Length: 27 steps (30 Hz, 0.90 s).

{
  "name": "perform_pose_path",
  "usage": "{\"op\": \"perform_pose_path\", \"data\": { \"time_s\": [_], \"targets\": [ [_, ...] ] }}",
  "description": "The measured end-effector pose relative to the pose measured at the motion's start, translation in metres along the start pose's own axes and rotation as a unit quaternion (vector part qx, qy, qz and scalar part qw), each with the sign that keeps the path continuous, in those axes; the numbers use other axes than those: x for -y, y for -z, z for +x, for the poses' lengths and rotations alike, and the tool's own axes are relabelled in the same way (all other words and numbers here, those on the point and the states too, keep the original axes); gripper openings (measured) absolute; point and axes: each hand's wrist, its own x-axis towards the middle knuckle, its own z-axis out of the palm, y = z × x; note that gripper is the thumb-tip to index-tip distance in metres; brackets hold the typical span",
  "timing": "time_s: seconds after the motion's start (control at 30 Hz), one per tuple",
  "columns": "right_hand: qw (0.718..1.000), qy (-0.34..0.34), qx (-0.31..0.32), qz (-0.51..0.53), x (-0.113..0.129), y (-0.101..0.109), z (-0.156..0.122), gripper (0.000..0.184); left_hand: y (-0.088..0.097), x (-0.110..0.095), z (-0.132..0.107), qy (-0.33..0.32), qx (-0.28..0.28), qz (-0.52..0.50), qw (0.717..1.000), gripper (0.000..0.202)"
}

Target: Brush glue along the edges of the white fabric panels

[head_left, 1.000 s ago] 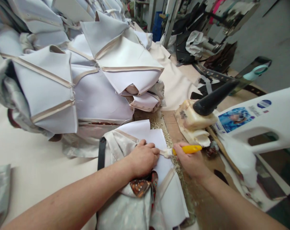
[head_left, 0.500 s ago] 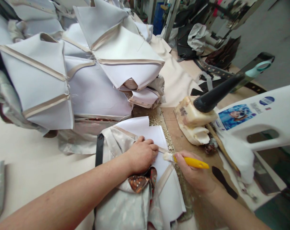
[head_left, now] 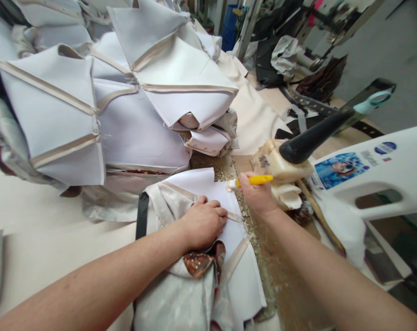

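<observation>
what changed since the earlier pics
The right hand moved the brush away from the person along the white panel's edge, from the tape strip to near the far corner. Nothing was picked up or let go. The left hand still rests on the piece; the jug stayed put.

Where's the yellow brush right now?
In the head view, the yellow brush is just right of centre, held in the right hand, its bristles at the edge of the white panel.
</observation>
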Motion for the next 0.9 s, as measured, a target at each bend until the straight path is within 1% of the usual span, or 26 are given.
{"op": "perform_pose_path", "data": {
  "time_s": [0.07,0.13,0.2,0.3,0.37,0.4,0.47,0.57,0.7,0.77,0.83,0.9],
  "targets": [
    [1.0,-0.005,-0.013,0.002,0.001,-0.003,0.008,0.033,0.0,0.0,0.0,0.001,-0.003,0.001,1.0,0.016],
    [1.0,-0.002,0.014,0.0,0.003,0.001,-0.002,0.033,0.0,0.0,0.0,0.002,-0.006,-0.001,1.0,0.016],
    [0.999,-0.001,0.048,-0.005,0.007,0.013,-0.027,0.034,-0.001,0.0,0.0,0.002,-0.011,-0.004,1.0,0.015],
    [0.996,-0.014,0.089,-0.012,0.013,0.036,-0.073,0.034,-0.002,-0.001,0.0,-0.004,-0.013,0.0,1.0,0.014],
    [0.993,-0.011,0.115,-0.018,0.017,0.047,-0.093,0.034,-0.002,-0.001,-0.001,-0.007,-0.014,0.005,1.0,0.013],
    [0.992,-0.007,0.121,-0.024,0.018,0.05,-0.099,0.034,-0.002,-0.002,-0.001,-0.007,-0.014,0.007,1.0,0.013],
    [0.994,-0.003,0.108,-0.027,0.02,0.052,-0.102,0.034,-0.002,-0.002,0.0,-0.006,-0.015,0.009,1.0,0.012],
    [0.996,-0.022,0.09,-0.005,0.021,0.049,-0.099,0.033,-0.002,-0.003,0.0,-0.002,-0.014,0.014,1.0,0.013],
    [0.986,-0.074,0.151,0.014,0.025,0.051,-0.102,0.034,-0.004,-0.003,-0.001,-0.006,-0.013,0.018,1.0,0.013],
    [0.982,-0.095,0.161,0.014,0.026,0.052,-0.104,0.035,-0.006,-0.002,-0.001,-0.008,-0.014,0.015,1.0,0.014],
    [0.987,-0.097,0.129,0.016,0.025,0.05,-0.103,0.035,-0.006,0.001,0.001,-0.006,-0.013,0.011,1.0,0.014],
    [0.994,-0.082,0.076,0.015,0.022,0.045,-0.1,0.035,0.001,0.001,0.002,0.0,-0.003,0.003,1.0,0.015]
  ]
}}
